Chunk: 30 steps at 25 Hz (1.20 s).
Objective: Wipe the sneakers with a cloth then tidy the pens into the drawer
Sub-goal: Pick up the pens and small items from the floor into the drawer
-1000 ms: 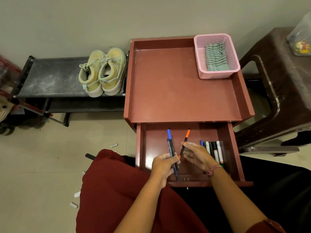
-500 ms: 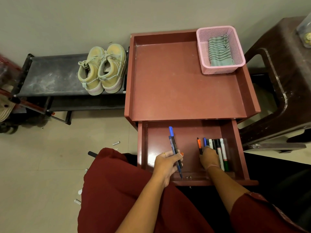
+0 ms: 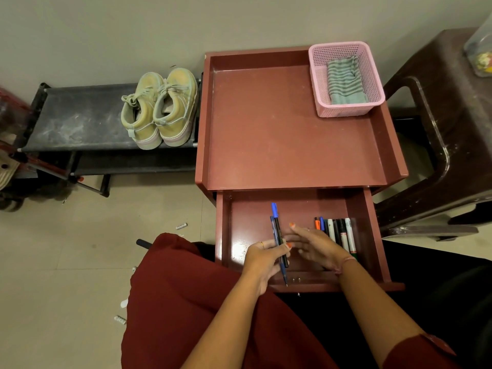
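The red table's drawer (image 3: 229,230) is pulled out in front of me. My left hand (image 3: 262,258) grips two pens (image 3: 277,230), one with a blue cap, upright over the drawer. My right hand (image 3: 314,245) hovers beside it, fingers straight and holding nothing. Several pens (image 3: 336,231) lie in a row against the drawer's right side, the orange-capped one at the left of the row. The pair of tan sneakers (image 3: 159,110) stands on the black rack (image 3: 80,121) to the left. A striped cloth (image 3: 344,85) lies in the pink basket (image 3: 348,109).
The red table top (image 3: 279,123) holds only the basket at its back right corner. A dark brown plastic stool (image 3: 452,129) stands to the right. Small bits of litter (image 3: 181,226) lie on the tiled floor at the left. My red skirt fills the lower foreground.
My right hand laid the orange-capped pen beside the row in the drawer, let it go, and has moved back left toward my left hand, which still holds two pens.
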### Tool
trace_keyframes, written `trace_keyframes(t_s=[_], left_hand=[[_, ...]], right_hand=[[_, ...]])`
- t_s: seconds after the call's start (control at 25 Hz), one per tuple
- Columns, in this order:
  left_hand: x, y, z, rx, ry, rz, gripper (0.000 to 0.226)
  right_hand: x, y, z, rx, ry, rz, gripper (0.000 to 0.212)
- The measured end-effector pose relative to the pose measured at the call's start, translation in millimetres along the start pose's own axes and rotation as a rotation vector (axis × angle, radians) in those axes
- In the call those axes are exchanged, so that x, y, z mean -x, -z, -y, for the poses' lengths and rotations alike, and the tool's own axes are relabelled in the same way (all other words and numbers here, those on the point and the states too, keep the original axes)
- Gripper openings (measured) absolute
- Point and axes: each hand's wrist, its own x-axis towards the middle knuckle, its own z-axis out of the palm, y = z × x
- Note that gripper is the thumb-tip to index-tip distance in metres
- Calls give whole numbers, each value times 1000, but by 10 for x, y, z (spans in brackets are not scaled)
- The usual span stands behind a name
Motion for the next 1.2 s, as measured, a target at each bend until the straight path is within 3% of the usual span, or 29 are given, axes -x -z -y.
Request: trace_keyframes(t_s=[0.12,0.24,0.32,0.48,0.56,0.64,0.68,0.8,1.04,1.12,1.2], left_hand=[[3,-13,18,-39,0,25,12],[-1,-18,27,-76,-9,13,12],[5,-22,19,-59,-23,-31,4],[-36,22,13,12,-64,-137,8],[-53,38,14,49,-63,-140,5],[-66,34,7,73,-55,-140,7],[-70,26,3,78,-50,-136,8],[-66,7,-11,58,-39,-121,10],[-104,52,13,-19,-41,-151,32],[-113,51,8,-35,-51,-163,33],[-115,41,11,-71,-66,-153,33]], right_hand=[[99,-108,114,-59,16,248,42],[106,-162,172,-51,38,267,31],[73,-149,156,-112,17,196,27],[-150,-14,-2,-97,56,-263,6],[-292,104,-90,301,74,-448,12],[-392,206,-158,892,98,-533,19],[-403,208,-176,1070,93,-553,23],[-407,165,-252,1207,91,-605,33],[-451,301,-315,1076,81,-675,24],[-368,231,-248,753,130,-542,18],[-156,41,-136,172,41,-204,26]])
